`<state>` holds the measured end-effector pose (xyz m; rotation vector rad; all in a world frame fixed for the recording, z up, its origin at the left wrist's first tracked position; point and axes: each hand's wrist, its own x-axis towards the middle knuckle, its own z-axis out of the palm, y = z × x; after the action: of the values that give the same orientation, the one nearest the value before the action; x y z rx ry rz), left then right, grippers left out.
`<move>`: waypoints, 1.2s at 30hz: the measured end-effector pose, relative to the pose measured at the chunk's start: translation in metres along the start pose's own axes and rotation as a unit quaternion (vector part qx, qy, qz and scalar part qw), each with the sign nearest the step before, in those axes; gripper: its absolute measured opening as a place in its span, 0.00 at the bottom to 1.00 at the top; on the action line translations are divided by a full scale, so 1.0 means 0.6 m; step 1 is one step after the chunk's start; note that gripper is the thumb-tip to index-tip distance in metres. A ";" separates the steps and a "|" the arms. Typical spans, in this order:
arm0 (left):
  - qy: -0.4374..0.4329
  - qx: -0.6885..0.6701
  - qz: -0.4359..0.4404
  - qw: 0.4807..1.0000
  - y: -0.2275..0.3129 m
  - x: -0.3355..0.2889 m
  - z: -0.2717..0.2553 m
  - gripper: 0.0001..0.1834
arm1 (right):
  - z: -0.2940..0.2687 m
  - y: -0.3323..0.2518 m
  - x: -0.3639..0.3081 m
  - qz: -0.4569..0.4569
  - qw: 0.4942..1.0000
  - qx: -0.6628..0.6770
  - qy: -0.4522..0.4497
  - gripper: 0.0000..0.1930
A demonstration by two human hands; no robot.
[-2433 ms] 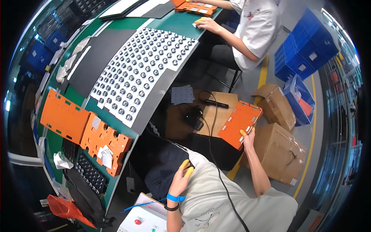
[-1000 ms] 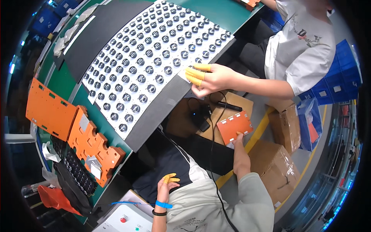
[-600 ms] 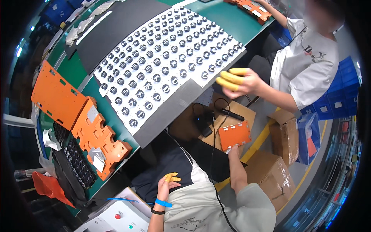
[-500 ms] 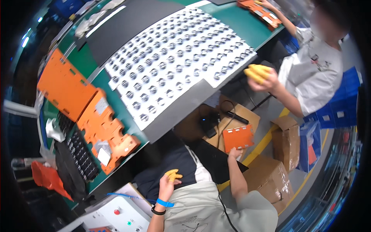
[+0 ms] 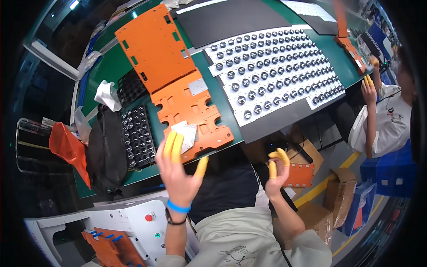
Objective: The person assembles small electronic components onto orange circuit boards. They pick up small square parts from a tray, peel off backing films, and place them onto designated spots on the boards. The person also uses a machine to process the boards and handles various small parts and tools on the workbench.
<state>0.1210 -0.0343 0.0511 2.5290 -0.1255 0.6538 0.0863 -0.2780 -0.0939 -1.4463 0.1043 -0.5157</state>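
Note:
My left hand (image 5: 178,171), with yellow finger covers, is open with fingers stretched toward a small pile of white plates (image 5: 189,132). Whether its fingertips touch them cannot be told. The plates lie on the near part of a hinged orange fixture (image 5: 178,99), whose lid (image 5: 153,46) is folded back. A grey square plate (image 5: 198,86) sits higher on the fixture. My right hand (image 5: 276,178) hovers before the table edge, fingers bent and apart, nothing visible in it. Behind it an orange panel (image 5: 299,176) lies low on a cardboard box.
Rows of black round parts on white plates (image 5: 267,73) cover a dark board to the right. A black tray of round parts (image 5: 137,135) and a black bag (image 5: 104,151) stand left. A co-worker (image 5: 382,111) is at far right. A white machine (image 5: 120,218) stands lower left.
My right hand has let go of the orange panel and risen away from it. My left hand has moved up and forward to the white plates. The view has swung left.

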 end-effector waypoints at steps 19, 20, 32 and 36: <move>-0.133 -0.011 0.108 0.985 -0.066 0.040 0.044 0.32 | 0.222 -0.170 0.052 -0.224 0.938 0.043 -0.261 0.11; -0.123 -0.009 0.105 0.987 -0.066 0.042 0.048 0.30 | 0.238 -0.182 0.063 -0.240 0.931 0.042 -0.271 0.11; 0.001 0.093 0.031 0.995 -0.093 0.013 0.130 0.18 | 0.587 -0.146 0.127 -0.312 0.725 -0.336 -0.513 0.13; 0.024 0.091 0.029 0.995 -0.094 0.015 0.134 0.13 | 0.638 -0.110 0.120 -0.326 0.725 -0.375 -0.478 0.14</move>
<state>0.1752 -0.0259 -0.0308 2.6907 -0.1294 0.7799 0.2746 0.0422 0.0406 -2.4028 -1.1999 -0.2017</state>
